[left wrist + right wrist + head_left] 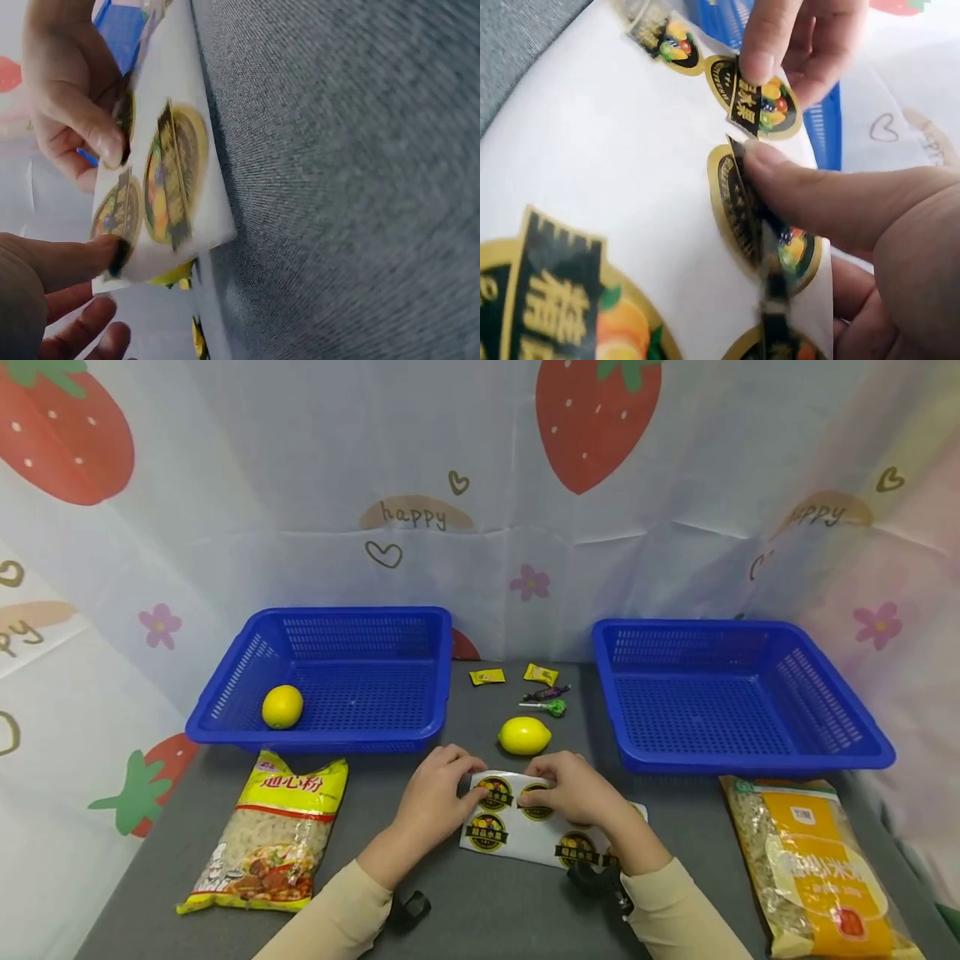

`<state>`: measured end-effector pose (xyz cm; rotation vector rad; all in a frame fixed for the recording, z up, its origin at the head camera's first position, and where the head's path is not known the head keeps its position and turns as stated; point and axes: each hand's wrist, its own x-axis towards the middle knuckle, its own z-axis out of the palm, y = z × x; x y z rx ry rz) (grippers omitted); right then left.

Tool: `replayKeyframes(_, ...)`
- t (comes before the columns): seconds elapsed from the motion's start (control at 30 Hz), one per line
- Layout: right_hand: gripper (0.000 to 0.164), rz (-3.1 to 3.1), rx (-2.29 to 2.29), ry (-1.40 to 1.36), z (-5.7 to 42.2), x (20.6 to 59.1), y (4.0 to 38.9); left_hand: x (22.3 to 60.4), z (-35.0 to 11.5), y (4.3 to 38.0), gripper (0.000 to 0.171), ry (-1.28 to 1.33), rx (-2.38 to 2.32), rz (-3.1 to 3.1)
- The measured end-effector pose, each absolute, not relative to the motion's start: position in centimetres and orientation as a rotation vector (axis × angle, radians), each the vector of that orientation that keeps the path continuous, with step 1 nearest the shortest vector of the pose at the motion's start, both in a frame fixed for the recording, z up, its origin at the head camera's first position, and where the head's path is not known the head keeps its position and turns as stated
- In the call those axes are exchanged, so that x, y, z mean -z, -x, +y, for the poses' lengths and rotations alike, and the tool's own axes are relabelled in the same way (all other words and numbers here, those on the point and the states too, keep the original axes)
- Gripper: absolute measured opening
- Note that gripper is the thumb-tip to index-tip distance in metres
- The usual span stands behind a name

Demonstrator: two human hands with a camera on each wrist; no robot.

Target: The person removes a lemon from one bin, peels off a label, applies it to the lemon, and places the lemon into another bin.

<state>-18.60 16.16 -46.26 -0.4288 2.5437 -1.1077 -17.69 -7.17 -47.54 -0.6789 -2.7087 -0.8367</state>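
Note:
A white sheet of round black-and-gold fruit stickers [528, 833] is held slightly raised above the grey table, its top edge toward the baskets. My left hand [437, 789] pinches its upper left corner, thumb on a sticker in front and fingers behind. Further along the same edge, my right hand [579, 787] pinches the sheet. In the right wrist view the right thumb [802, 191] presses on one sticker [735, 202], whose edge seems slightly lifted; blur hides how far. Just beyond the sheet lies a yellow lemon [524, 736], touched by neither hand.
A blue basket [390, 739] at back left holds another lemon [282, 707]; a second blue basket [757, 758] stands at back right. Wrapped candies [487, 677] and a green lollipop [555, 707] lie between them. Pasta bag [273, 839] sits left, an orange-labelled bag [821, 868] right.

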Motion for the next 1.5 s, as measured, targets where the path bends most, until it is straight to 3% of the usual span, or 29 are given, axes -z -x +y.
replayKeyframes(0.67,0.021,2.507,1.057,0.499,16.0,44.8,19.4,47.3,-7.8,17.5,0.017,0.675,0.931,-2.621)
replayKeyframes(1.17,0.025,2.774,0.802,0.401,14.4,47.0,19.3,45.3,-8.6,17.5,0.008,0.523,1.693,-2.724)
replayKeyframes(1.5,0.037,3.029,0.601,0.599,13.6,47.8,18.2,45.7,-8.6,17.5,0.038,0.332,1.763,-2.69)
